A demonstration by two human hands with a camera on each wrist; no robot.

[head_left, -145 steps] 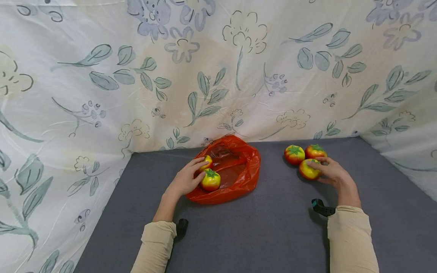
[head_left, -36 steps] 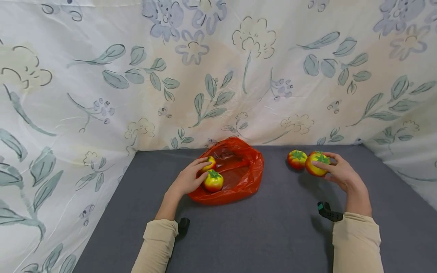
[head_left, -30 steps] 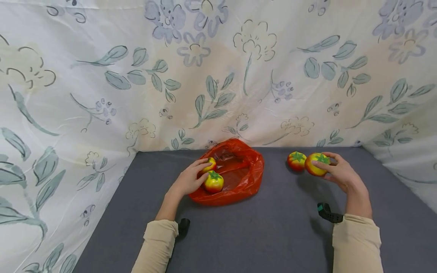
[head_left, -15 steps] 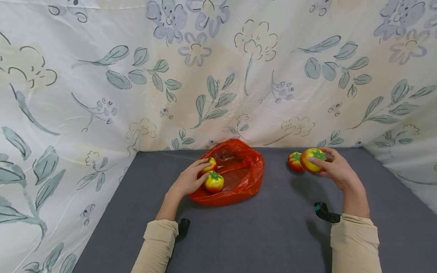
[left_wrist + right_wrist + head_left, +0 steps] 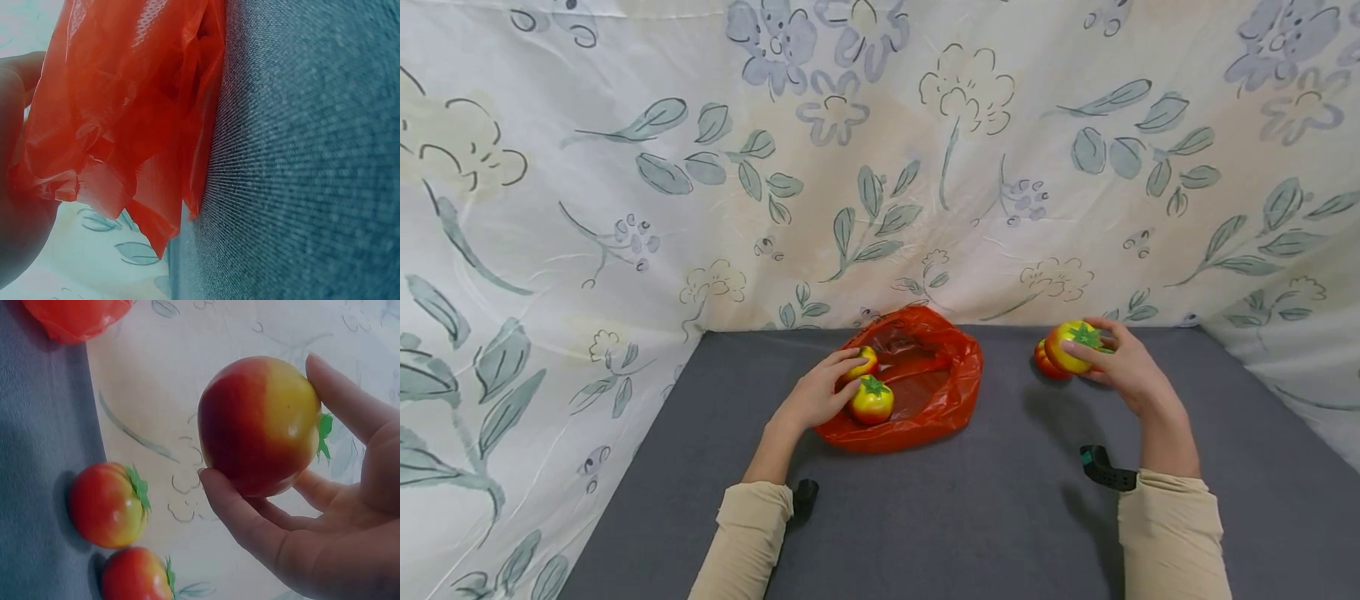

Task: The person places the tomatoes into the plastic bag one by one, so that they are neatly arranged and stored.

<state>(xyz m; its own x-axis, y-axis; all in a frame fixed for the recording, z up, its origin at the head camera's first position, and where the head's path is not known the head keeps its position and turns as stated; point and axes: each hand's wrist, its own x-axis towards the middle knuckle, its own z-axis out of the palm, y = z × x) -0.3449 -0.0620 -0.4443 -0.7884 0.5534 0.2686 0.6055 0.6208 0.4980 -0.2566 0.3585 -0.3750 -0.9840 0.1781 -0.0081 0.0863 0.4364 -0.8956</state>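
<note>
Grey woven cloth covers the flat table top (image 5: 970, 500), and it shows as a coarse blue-grey weave in the left wrist view. Pale fabric printed with grey-green leaves and lilac flowers (image 5: 880, 167) hangs as a backdrop along the far edge and runs down the left and right sides, closing the work area in.

Near the far middle lies a crumpled, thin orange-red plastic bag (image 5: 925, 383) with its mouth open. The left hand (image 5: 816, 398) rests at the bag's left rim with fingers curled about the plastic; the left wrist view shows the film bunched against the palm. Two glossy red-and-yellow toy tomatoes with green leaf caps sit there: a small one (image 5: 865, 362) just past the fingertips and a nearer one (image 5: 872, 400) right beside the hand, at the bag's mouth.

On the far right, the right hand (image 5: 1120, 371) holds a third red-and-yellow toy tomato (image 5: 1072, 346) lifted off the cloth, thumb below and fingers wrapped over its green cap. Behind and partly hidden by it, another tomato (image 5: 1045, 360) lies on the cloth; the right wrist view shows two lying (image 5: 107, 504) close together (image 5: 134, 575) near the backdrop. Open grey cloth separates the lifted tomato from the bag.
</note>
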